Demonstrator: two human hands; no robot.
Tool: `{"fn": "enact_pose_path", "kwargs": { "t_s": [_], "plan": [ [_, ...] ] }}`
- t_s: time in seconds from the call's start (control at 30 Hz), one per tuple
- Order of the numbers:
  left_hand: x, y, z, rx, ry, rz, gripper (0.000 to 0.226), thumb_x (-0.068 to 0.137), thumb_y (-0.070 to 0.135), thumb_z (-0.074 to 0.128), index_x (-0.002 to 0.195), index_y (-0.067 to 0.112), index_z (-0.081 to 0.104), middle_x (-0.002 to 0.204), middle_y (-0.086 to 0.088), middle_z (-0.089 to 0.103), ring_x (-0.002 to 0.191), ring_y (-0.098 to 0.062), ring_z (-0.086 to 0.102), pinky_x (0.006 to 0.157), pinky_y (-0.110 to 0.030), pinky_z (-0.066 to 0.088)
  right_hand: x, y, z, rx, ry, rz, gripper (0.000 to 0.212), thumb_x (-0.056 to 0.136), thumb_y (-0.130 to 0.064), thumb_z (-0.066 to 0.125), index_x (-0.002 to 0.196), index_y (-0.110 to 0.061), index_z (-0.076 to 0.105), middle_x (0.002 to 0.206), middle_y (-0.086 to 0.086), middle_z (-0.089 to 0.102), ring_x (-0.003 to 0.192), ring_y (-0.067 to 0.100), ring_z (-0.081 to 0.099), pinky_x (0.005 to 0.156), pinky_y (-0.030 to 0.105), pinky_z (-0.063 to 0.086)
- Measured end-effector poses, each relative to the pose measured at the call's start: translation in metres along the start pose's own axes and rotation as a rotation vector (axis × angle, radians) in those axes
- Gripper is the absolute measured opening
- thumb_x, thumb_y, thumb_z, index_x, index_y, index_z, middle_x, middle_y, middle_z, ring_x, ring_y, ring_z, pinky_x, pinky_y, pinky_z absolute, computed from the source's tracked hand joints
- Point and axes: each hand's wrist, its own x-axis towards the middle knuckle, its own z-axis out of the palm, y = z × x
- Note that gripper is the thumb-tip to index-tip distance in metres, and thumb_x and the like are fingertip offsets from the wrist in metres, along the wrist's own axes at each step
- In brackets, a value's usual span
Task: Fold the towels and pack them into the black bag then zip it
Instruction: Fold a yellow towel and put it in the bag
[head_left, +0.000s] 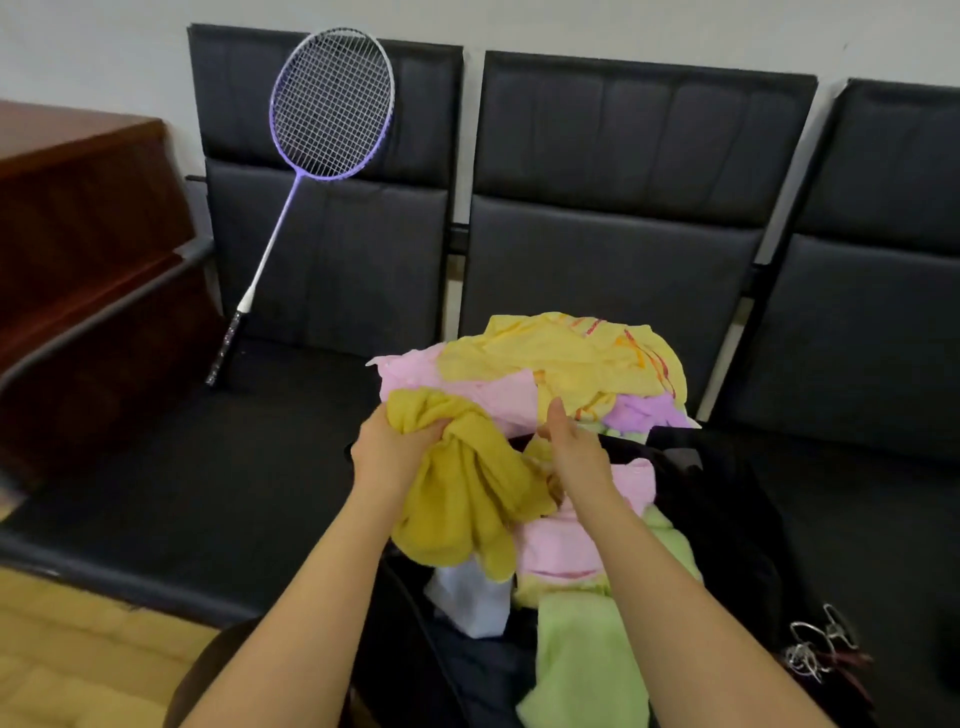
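Head view: person stood over a row of black seats (613, 270), both forearms reaching down to a heap of towels
Left hand: left hand (387, 449) had its fingers curled tight round a bunched mustard towel (467, 499); most of it hung down crumpled below the fist
Right hand: right hand (574, 449) sat at the same towel's other end, thumb up; looked like it pinched an edge, but the fingertips were hidden under cloth, so honestly can't be sure
Black bag: black bag (727, 499) lay open on the seat right under the hands; zip not closed as far as I could see
Towel pile: yellow towel (561, 358) on top of a pink towel (415, 374) at the back, purple one (644, 410) peeking out beside them; another pink and a green towel (587, 654) spilling over the bag near the person; all rumpled
Progress: pretty early, I'd say; nothing looked folded, nothing neatly packed; folding, packing and zipping all still to do
Other stuff: badminton racket (311, 156) leaning on the left seat back; metal clips (815, 649) lower right
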Motion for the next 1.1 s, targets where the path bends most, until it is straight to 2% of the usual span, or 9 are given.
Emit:
{"fn": "enact_pose_path", "kwargs": {
  "t_s": [0.13,0.23,0.3,0.4,0.53,0.63,0.77,0.93,1.1],
  "plan": [
    [0.006,-0.033,0.004,-0.156,-0.259,-0.081,0.054,0.064,0.043,0.084,0.106,0.021,0.057,0.105,0.001,0.065,0.096,-0.018,0.062,0.084,-0.036,0.051,0.011,0.038,0.008,-0.174,-0.003,0.010,0.049,0.073,-0.081,0.020,0.081,-0.044,0.050,0.104,0.011,0.059,0.100,0.027,0.055,0.100,0.051,0.044],
    [0.008,-0.033,0.022,-0.292,-0.312,-0.125,0.082,0.060,0.041,0.088,0.127,0.018,0.047,0.122,0.000,0.059,0.110,-0.020,0.059,0.092,-0.039,0.050,0.014,0.051,0.009,-0.206,-0.040,-0.044,0.079,0.074,-0.076,0.019,0.129,-0.030,0.053,0.146,0.006,0.045,0.134,0.024,0.042,0.113,0.041,0.033],
    [0.009,-0.024,0.035,-0.306,-0.229,-0.141,0.091,0.066,0.045,0.083,0.138,0.015,0.035,0.123,0.006,0.052,0.111,-0.017,0.052,0.091,-0.034,0.045,0.016,0.050,0.006,-0.229,-0.085,-0.026,0.076,0.090,-0.066,0.022,0.148,-0.020,0.038,0.155,0.001,0.034,0.142,0.019,0.032,0.113,0.032,0.025],
    [0.008,-0.019,0.053,-0.269,-0.142,-0.129,0.080,0.076,0.045,0.075,0.139,0.016,0.035,0.109,0.008,0.053,0.106,-0.019,0.049,0.088,-0.031,0.039,0.025,0.057,0.005,-0.221,-0.147,0.054,0.050,0.105,-0.044,0.025,0.147,-0.021,0.039,0.150,0.009,0.043,0.135,0.030,0.041,0.104,0.032,0.032],
    [0.010,-0.027,0.070,-0.049,-0.072,-0.097,0.069,0.076,0.045,0.075,0.130,0.017,0.044,0.121,-0.008,0.057,0.115,-0.030,0.052,0.090,-0.036,0.043,0.033,0.061,0.011,-0.171,-0.167,0.123,0.057,0.101,-0.051,0.027,0.131,-0.013,0.058,0.122,0.017,0.062,0.116,0.033,0.056,0.100,0.037,0.043],
    [0.016,-0.034,0.083,-0.163,-0.075,-0.085,0.045,0.074,0.033,0.080,0.107,0.018,0.052,0.105,-0.003,0.061,0.104,-0.027,0.057,0.088,-0.038,0.047,0.040,0.060,0.013,0.047,-0.067,0.193,0.061,0.096,-0.062,0.034,0.096,-0.014,0.073,0.099,0.008,0.069,0.099,0.026,0.062,0.096,0.038,0.047],
    [0.019,-0.030,0.090,-0.423,-0.101,-0.069,0.029,0.076,0.016,0.079,0.095,0.014,0.058,0.091,-0.004,0.066,0.088,-0.022,0.063,0.078,-0.036,0.054,0.058,0.033,0.002,0.235,0.065,0.067,0.060,0.095,-0.059,0.041,0.060,-0.019,0.068,0.093,0.011,0.072,0.097,0.028,0.064,0.098,0.046,0.047],
    [0.042,0.003,0.083,-0.632,-0.120,0.032,0.028,0.079,0.005,0.075,0.099,0.020,0.063,0.100,-0.005,0.069,0.092,-0.023,0.066,0.081,-0.036,0.055,0.097,-0.045,-0.032,0.242,0.199,-0.154,0.060,0.099,-0.056,0.035,0.071,-0.017,0.071,0.076,-0.004,0.060,0.081,0.011,0.055,0.088,0.034,0.042],
    [0.054,0.025,0.074,-0.713,-0.159,0.058,0.027,0.081,0.010,0.074,0.094,0.029,0.060,0.096,0.004,0.068,0.087,-0.014,0.066,0.070,-0.025,0.056,0.121,-0.100,-0.045,0.269,0.199,-0.234,0.053,0.086,-0.065,0.041,0.082,-0.027,0.077,0.094,-0.004,0.071,0.099,0.020,0.062,0.101,0.046,0.045]
  ]
}}
